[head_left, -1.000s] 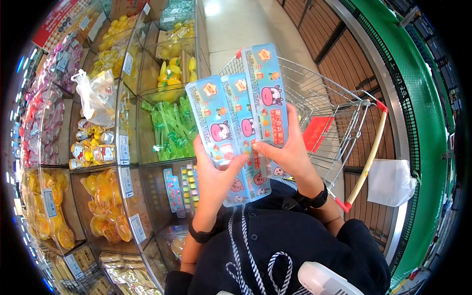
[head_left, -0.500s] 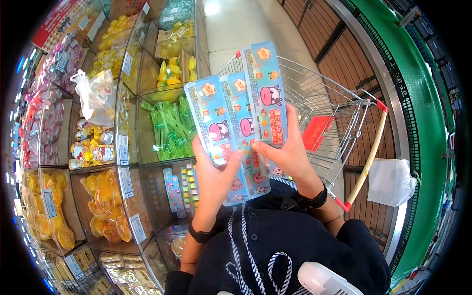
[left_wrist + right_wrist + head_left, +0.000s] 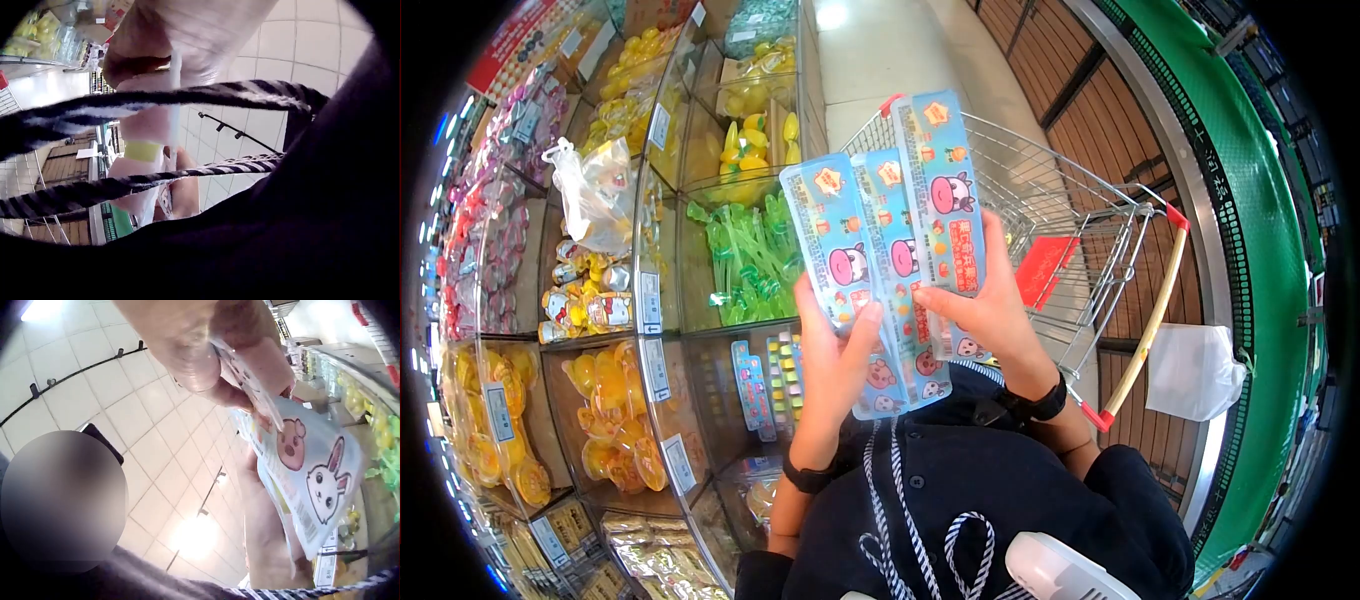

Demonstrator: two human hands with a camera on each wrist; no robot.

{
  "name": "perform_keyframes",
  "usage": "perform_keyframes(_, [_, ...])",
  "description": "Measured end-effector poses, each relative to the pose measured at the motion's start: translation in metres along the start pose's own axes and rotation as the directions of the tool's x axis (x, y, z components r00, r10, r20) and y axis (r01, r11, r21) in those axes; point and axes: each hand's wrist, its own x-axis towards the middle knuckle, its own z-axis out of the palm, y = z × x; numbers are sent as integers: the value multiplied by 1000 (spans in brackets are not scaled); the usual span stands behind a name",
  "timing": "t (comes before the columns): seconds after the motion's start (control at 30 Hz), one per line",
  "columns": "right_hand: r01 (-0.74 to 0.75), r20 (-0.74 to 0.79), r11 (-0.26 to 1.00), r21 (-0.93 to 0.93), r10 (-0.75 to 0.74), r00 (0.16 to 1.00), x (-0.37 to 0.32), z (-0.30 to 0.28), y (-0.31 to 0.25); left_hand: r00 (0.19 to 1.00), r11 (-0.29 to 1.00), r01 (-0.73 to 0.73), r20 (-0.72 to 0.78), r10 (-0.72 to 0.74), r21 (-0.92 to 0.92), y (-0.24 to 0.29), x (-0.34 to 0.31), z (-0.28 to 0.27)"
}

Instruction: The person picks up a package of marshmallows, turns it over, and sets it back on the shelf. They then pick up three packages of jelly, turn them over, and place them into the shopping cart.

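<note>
Three long strips of jelly cups with blue printed lids are fanned out before the chest. My left hand [image 3: 835, 355] grips the left strip [image 3: 825, 215] and the middle strip [image 3: 880, 205], thumb lying across the front. The right strip [image 3: 940, 165] sits higher, held by my right hand [image 3: 990, 320] with the thumb on its face. Cow, pig and rabbit faces are printed on the lids. In the left wrist view, pink cups [image 3: 147, 125] and a yellow one show behind the lid film. A rabbit-printed strip end [image 3: 322, 487] hangs below the fingers in the right wrist view.
Clear shelf bins at the left hold green packs [image 3: 750, 255], yellow packs [image 3: 750, 150] and orange jelly packs [image 3: 615, 415]. A plastic bag [image 3: 595, 195] hangs on them. A shopping cart [image 3: 1090, 250] stands ahead right, near a white bag [image 3: 1195, 370] and green netting [image 3: 1250, 200].
Both hands keep their hold, and the strips tilt only slightly, with the glare on them shifting. The left thumb has moved a little to the left across the strips.
</note>
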Motion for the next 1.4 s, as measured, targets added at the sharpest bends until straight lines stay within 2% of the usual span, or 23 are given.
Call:
perform_keyframes(0.2, [-38, 1, 998, 48, 38, 999, 2, -5, -1, 999, 995, 34, 19, -32, -98, -3, 1, 1])
perform_keyframes(0.3, [-56, -10, 998, 28, 56, 998, 2, -9, -4, 999, 995, 46, 16, -45, -88, -5, 1, -3])
perform_keyframes(0.4, [-58, -34, 998, 2, 58, 998, 2, -14, -7, 999, 997, -33, -24, 31, -67, -14, 3, -5])
perform_keyframes(0.5, [-38, -38, 999, 20, 39, 999, 1, -15, -8, 1000, 997, 9, -12, -10, -80, -10, 2, -4])
perform_keyframes(0.9, [-49, -39, 998, 34, 50, 998, 0, -13, -12, 1000, 995, -29, 5, 30, -100, -10, 2, -2])
perform_keyframes(1.1, [-55, -36, 998, 36, 56, 998, 1, -14, -10, 998, 985, 69, 3, -70, -155, -6, 0, -4])
perform_keyframes(1.2, [-50, -38, 998, 38, 51, 998, 1, -15, -10, 989, 983, 145, -17, -148, -116, -3, -1, -5])
perform_keyframes(1.4, [-60, -32, 997, 38, 61, 998, 2, -15, -8, 984, 948, 180, 51, -172, -262, -6, 1, -9])
